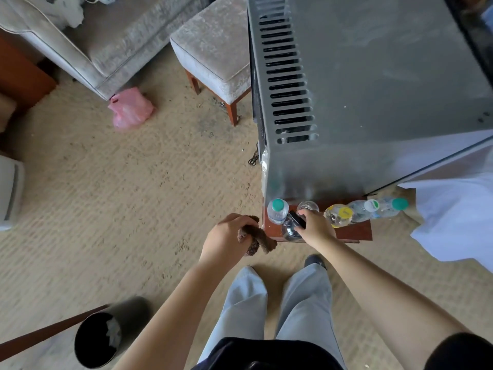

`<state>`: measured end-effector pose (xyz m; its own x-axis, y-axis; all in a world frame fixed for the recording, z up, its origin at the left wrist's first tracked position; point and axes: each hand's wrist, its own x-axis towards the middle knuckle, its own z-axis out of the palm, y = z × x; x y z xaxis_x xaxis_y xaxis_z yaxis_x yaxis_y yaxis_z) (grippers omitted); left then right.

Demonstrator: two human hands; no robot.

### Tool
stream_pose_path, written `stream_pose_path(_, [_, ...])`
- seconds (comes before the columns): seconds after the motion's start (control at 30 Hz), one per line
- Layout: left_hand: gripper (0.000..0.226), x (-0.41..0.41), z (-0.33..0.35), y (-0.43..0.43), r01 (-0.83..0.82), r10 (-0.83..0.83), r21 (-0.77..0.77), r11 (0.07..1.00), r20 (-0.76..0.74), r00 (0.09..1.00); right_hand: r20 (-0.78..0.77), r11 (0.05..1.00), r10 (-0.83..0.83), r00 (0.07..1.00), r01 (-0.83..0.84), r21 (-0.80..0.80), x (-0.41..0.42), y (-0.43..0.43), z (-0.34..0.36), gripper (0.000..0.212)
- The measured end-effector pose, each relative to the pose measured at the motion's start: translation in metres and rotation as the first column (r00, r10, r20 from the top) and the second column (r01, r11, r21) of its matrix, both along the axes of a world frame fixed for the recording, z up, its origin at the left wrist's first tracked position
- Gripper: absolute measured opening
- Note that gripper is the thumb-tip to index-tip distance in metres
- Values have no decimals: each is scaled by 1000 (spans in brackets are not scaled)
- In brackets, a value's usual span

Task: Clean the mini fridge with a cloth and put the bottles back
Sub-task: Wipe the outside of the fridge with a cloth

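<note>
The grey mini fridge stands upper right, its vented side facing me. At its foot a low red-brown wooden stand carries several bottles. My left hand grips a brown cloth just left of the stand. My right hand holds a clear bottle with a black cap near the stand's front edge. A green-capped water bottle stands upright beside it. A yellow-labelled bottle and another green-capped bottle lie further right.
A black waste bin sits lower left on the beige carpet. A grey footstool and sofa stand behind, with a pink plastic bag on the floor. White cloth lies right of the stand. My legs are below.
</note>
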<state>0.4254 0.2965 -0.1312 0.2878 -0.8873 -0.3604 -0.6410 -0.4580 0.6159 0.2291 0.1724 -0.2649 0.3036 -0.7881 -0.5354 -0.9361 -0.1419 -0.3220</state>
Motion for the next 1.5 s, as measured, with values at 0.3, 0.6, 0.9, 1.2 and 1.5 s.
stream_pose_path(0.3, [39, -26, 35, -24, 60, -82, -253, 965, -75, 994, 585, 951, -209, 784, 303, -66, -4, 17, 105, 19])
stream_pose_path(0.6, [46, -61, 115, -87, 85, -179, -408, 909, -197, 964, 787, 971, -164, 594, 237, 23, -14, 12, 224, 30])
stream_pose_path(0.9, [29, -27, 128, -135, 67, 6, -527, 847, 135, 991, 573, 690, -73, 817, 456, -562, -44, -107, 260, 39])
stream_pose_path(1.2, [25, -7, 96, -194, -180, 346, -537, 824, 226, 910, 239, 755, 433, 869, -205, -623, 64, -107, 219, 46])
stream_pose_path(1.5, [42, -9, 81, -225, -195, 341, -356, 914, 412, 845, 249, 715, -76, 966, 227, -661, -99, -272, 218, 38])
